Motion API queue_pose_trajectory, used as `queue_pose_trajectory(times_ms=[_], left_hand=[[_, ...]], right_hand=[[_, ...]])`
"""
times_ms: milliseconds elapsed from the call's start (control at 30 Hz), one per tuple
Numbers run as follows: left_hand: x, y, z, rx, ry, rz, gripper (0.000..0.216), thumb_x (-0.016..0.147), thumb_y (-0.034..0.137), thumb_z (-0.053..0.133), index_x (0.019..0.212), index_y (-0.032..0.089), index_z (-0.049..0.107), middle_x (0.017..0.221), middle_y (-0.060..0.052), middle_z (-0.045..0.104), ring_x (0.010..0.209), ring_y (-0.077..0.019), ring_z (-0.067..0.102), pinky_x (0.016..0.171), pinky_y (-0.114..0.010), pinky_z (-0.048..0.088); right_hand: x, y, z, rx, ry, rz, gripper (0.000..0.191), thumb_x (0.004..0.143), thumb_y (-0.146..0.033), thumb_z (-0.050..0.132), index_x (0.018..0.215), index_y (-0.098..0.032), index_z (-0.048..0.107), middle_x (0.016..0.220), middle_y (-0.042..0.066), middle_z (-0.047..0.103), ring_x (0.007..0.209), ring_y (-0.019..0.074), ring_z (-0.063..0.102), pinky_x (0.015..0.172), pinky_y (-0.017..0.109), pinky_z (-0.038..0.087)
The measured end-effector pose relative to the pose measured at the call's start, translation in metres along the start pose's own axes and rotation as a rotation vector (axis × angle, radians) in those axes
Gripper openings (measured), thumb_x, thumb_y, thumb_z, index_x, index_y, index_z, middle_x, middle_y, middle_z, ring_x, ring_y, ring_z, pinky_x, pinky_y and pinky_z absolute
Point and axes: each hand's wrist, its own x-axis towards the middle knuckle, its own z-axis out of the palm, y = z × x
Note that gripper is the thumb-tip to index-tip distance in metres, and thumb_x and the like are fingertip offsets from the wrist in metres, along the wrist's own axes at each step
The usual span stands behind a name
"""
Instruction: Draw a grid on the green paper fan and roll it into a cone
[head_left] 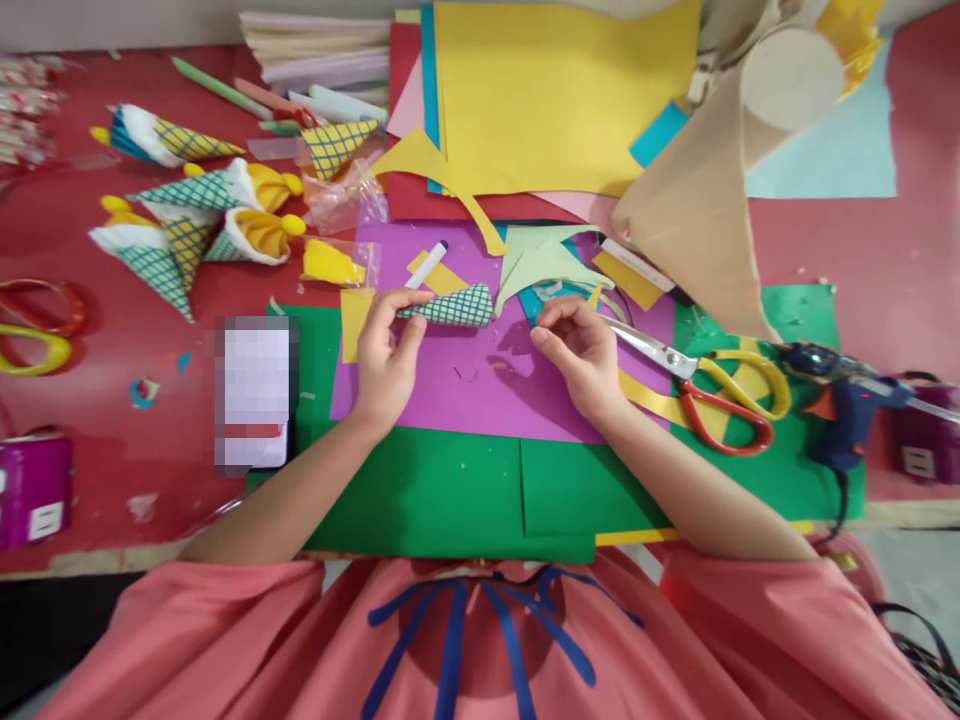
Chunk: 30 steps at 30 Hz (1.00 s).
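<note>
My left hand (390, 355) pinches a small paper cone (461, 306), pale with a dark green crisscross pattern, by its narrow end. The cone's wide end points toward my right hand (583, 358). That hand is curled, thumb near the fingertips; anything between them is too small to make out. Both hands are over a purple sheet (465, 390) lying on green sheets (420, 490). Beside my right hand lie scissors (667, 355) with red and yellow handles. Pale green paper scraps (551, 262) and a white marker (427, 265) are just beyond the hands.
Several decorated cones (202, 185) lie at the far left, near a bag of yellow pieces (334, 262). A phone (256, 395) rests left. At right are a glue gun (851, 410) and a large brown cone (697, 200). Yellow sheets (562, 95) are stacked at the back.
</note>
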Motion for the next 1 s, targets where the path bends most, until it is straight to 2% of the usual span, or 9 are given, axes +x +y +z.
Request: queue_pose_trajectory(times_ms=[200,400,533,600,700,767,867,933,1000], left_hand=[[-0.001,0.003,-0.002,0.219,-0.062,0.124,0.034,0.085,0.017,0.054,0.118,0.027,0.054,0.132,-0.004,0.050,0.131,-0.0205,0.041,0.112,-0.039,0.032],[-0.007,0.005,0.004,0.373,-0.318,0.249,0.056,0.072,0.008,0.057,0.125,0.025,0.048,0.123,-0.006,0.058,0.117,-0.0262,0.050,0.102,-0.046,0.037],[-0.005,-0.001,0.003,0.377,-0.271,0.178,0.048,0.075,0.005,0.051,0.117,0.028,0.054,0.110,-0.004,0.064,0.107,-0.0252,0.054,0.096,-0.045,0.040],[-0.002,-0.004,0.002,0.363,-0.224,0.186,0.047,0.075,0.004,0.049,0.116,0.028,0.054,0.110,-0.004,0.063,0.109,-0.0245,0.052,0.099,-0.045,0.039],[0.001,-0.005,0.001,0.336,-0.165,0.199,0.057,0.073,0.002,0.046,0.125,0.026,0.048,0.127,-0.006,0.055,0.124,-0.0243,0.044,0.110,-0.046,0.030],[0.000,-0.003,0.000,0.307,-0.134,0.233,0.065,0.072,0.001,0.045,0.132,0.025,0.042,0.139,-0.006,0.046,0.134,-0.0239,0.035,0.115,-0.047,0.021],[-0.004,0.005,-0.001,0.271,-0.085,0.326,0.062,0.076,0.004,0.045,0.133,0.027,0.041,0.140,-0.006,0.044,0.134,-0.0233,0.035,0.114,-0.045,0.026],[-0.007,0.010,-0.002,0.248,-0.097,0.380,0.055,0.081,0.009,0.046,0.132,0.026,0.041,0.131,-0.007,0.050,0.125,-0.0225,0.045,0.107,-0.043,0.036],[-0.009,0.013,-0.002,0.234,-0.127,0.420,0.049,0.083,0.011,0.046,0.129,0.026,0.044,0.122,-0.007,0.055,0.118,-0.0214,0.050,0.102,-0.041,0.041]], right_hand=[[-0.001,0.000,-0.001,-0.026,0.040,0.005,0.012,0.080,-0.027,0.066,0.074,-0.021,0.058,0.077,-0.001,0.057,0.072,0.0105,0.054,0.065,0.026,0.044],[-0.004,-0.003,-0.001,-0.098,0.044,0.060,0.013,0.081,-0.031,0.065,0.077,-0.022,0.057,0.078,-0.001,0.058,0.062,0.0090,0.052,0.058,0.026,0.045],[-0.002,-0.023,-0.004,-0.175,0.037,-0.019,0.009,0.083,-0.027,0.063,0.078,-0.022,0.057,0.076,-0.001,0.059,0.061,0.0088,0.053,0.057,0.026,0.046],[0.005,-0.041,-0.011,-0.223,0.124,-0.128,0.008,0.082,-0.023,0.064,0.077,-0.023,0.058,0.075,-0.001,0.060,0.061,0.0093,0.054,0.056,0.026,0.046],[0.027,-0.069,-0.040,-0.302,0.342,-0.352,0.011,0.079,-0.015,0.063,0.072,-0.023,0.060,0.059,-0.004,0.055,0.050,0.0069,0.050,0.048,0.026,0.037],[0.045,-0.082,-0.072,-0.350,0.491,-0.429,0.007,0.082,-0.024,0.057,0.082,-0.028,0.063,0.057,-0.008,0.052,0.048,0.0067,0.055,0.044,0.028,0.030],[0.073,-0.083,-0.129,-0.485,0.440,-0.356,0.018,0.083,-0.031,0.051,0.095,-0.034,0.064,0.068,-0.010,0.062,0.062,0.0060,0.062,0.050,0.031,0.033],[0.090,-0.072,-0.159,-0.587,0.342,-0.185,0.047,0.066,-0.014,0.066,0.109,-0.033,0.062,0.097,-0.010,0.070,0.085,0.0053,0.063,0.059,0.030,0.037],[0.106,-0.057,-0.174,-0.477,0.234,0.014,0.050,0.066,-0.006,0.060,0.110,-0.030,0.063,0.114,-0.005,0.069,0.097,0.0051,0.063,0.058,0.029,0.037]])
